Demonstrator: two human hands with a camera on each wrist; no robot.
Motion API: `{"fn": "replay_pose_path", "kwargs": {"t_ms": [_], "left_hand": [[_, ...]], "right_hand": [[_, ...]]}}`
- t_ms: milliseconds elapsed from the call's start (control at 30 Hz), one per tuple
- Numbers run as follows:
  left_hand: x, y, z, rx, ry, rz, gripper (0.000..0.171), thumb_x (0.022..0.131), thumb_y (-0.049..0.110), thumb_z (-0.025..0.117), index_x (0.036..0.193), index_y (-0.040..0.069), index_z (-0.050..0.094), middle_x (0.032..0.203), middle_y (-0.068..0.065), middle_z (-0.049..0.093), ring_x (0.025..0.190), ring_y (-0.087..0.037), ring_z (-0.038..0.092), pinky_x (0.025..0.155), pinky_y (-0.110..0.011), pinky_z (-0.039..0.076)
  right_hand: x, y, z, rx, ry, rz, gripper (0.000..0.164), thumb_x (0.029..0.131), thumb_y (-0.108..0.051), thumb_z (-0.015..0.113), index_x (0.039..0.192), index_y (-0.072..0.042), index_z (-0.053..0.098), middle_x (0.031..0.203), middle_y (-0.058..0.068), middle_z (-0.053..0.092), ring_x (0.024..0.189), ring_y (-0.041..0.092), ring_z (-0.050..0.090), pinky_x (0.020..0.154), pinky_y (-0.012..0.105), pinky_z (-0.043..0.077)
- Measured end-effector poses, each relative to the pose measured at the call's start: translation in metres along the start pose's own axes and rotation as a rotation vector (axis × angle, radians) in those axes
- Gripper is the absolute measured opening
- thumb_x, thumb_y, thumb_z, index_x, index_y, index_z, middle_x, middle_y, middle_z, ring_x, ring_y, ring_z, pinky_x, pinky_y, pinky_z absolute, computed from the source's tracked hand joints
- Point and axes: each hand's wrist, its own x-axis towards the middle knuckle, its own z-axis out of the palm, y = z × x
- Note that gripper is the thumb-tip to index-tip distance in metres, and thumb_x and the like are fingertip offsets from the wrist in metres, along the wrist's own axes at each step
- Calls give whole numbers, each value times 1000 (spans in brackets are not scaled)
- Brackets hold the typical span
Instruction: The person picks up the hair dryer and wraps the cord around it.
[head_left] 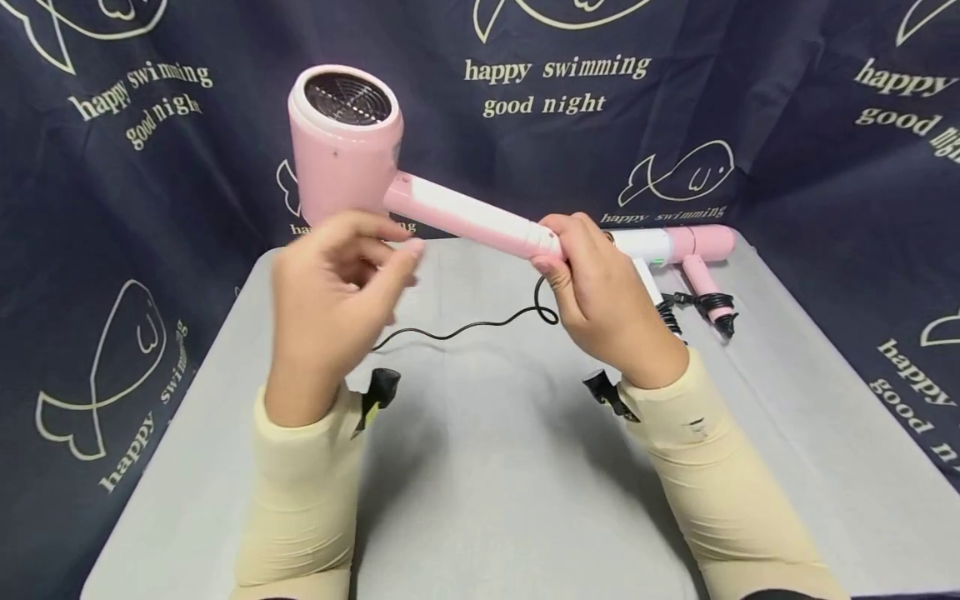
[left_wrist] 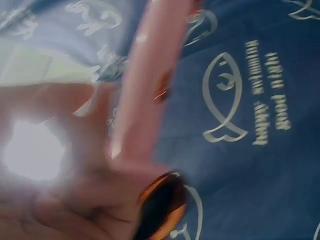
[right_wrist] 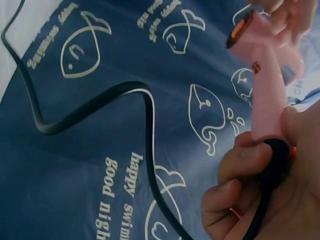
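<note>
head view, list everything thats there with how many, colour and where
Backdrop: one, dark blue with white fish and lettering, back and sides
Table: one, light grey, below everything
Hair dryer: one, pink with white on the handle, held above the table
Loose cord: one, black, behind the hands
Other appliances: count unclear, pink and white, back right of the table, partly hidden
Bundled cords: count unclear, black, by those appliances
Wrist devices: two, black, inner wrists
Sleeves: two, cream, forearms
Left hand: one, bare, by the dryer's barrel, contact unclear
Right hand: one, bare, gripping the handle's end
</note>
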Motion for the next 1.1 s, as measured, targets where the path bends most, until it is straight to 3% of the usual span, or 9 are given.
{"fn": "replay_pose_path", "kwargs": {"t_ms": [67, 200, 300, 400, 600, 733, 833, 967, 1100], "left_hand": [[4, 3, -7, -105, 166, 71, 18, 77, 5, 75, 84, -8, 64, 61, -11, 61, 46, -12, 52, 43, -19, 39], [10, -1, -15, -63, 410, 126, 42, 66, 14, 83, 95, -4, 60, 81, -9, 61, 69, -16, 53, 61, -20, 34], [9, -3, -18, 32, 398, 67, 73, 57, 21, 88, 118, 4, 51, 104, -3, 59, 93, -17, 52, 75, -24, 34], [8, -3, -18, -7, 334, 17, 89, 55, 16, 90, 130, 4, 43, 115, -4, 57, 107, -18, 51, 92, -26, 36], [13, -5, -17, -121, 390, 126, 68, 58, 12, 86, 117, -1, 55, 107, -10, 61, 103, -27, 57, 97, -36, 42], [16, -7, -18, -145, 454, 163, 62, 58, 13, 85, 111, -1, 58, 103, -12, 62, 99, -30, 58, 95, -37, 43], [17, -9, -20, -161, 499, 150, 64, 57, 12, 86, 112, -2, 56, 104, -12, 62, 100, -30, 58, 95, -37, 43], [19, -9, -19, -238, 529, 149, 67, 58, 9, 86, 113, -5, 51, 105, -15, 59, 99, -33, 57, 95, -39, 44], [20, -11, -18, -321, 538, 192, 68, 60, 4, 84, 115, -8, 45, 106, -18, 58, 96, -37, 56, 91, -43, 47]], "right_hand": [[1, 0, -4, -32, 2, -5, 44, 98, -41, 42, 121, -4, 51, 92, 6, 50, 77, 18, 46, 67, 32, 41], [0, -1, -7, -73, 13, -22, 45, 98, -44, 41, 119, -6, 52, 89, 5, 50, 72, 16, 44, 60, 31, 39], [-1, -6, -7, -81, 17, -53, 47, 97, -47, 39, 117, -6, 54, 86, 4, 49, 67, 14, 43, 56, 29, 38], [-1, -13, -9, -89, 9, -95, 49, 97, -48, 39, 116, -6, 54, 84, 2, 48, 65, 12, 42, 52, 28, 37], [1, -30, -25, 38, 8, -147, 37, 93, -36, 60, 115, -7, 61, 84, -1, 55, 69, 7, 46, 58, 21, 39], [2, -31, -39, 140, -13, -98, 64, 72, -26, 83, 128, -7, 58, 97, 0, 65, 82, 9, 57, 78, 21, 46], [0, -24, -45, 97, -43, -17, 77, 66, -28, 87, 132, -8, 53, 107, 1, 64, 88, 11, 54, 82, 23, 43], [-1, -12, -47, 52, -43, 54, 54, 78, -22, 77, 126, -6, 55, 104, 2, 60, 84, 10, 46, 74, 24, 37], [1, -5, -47, 203, 35, 108, 30, 88, -10, 64, 117, -4, 59, 102, 0, 65, 87, 11, 59, 82, 23, 46]]}}
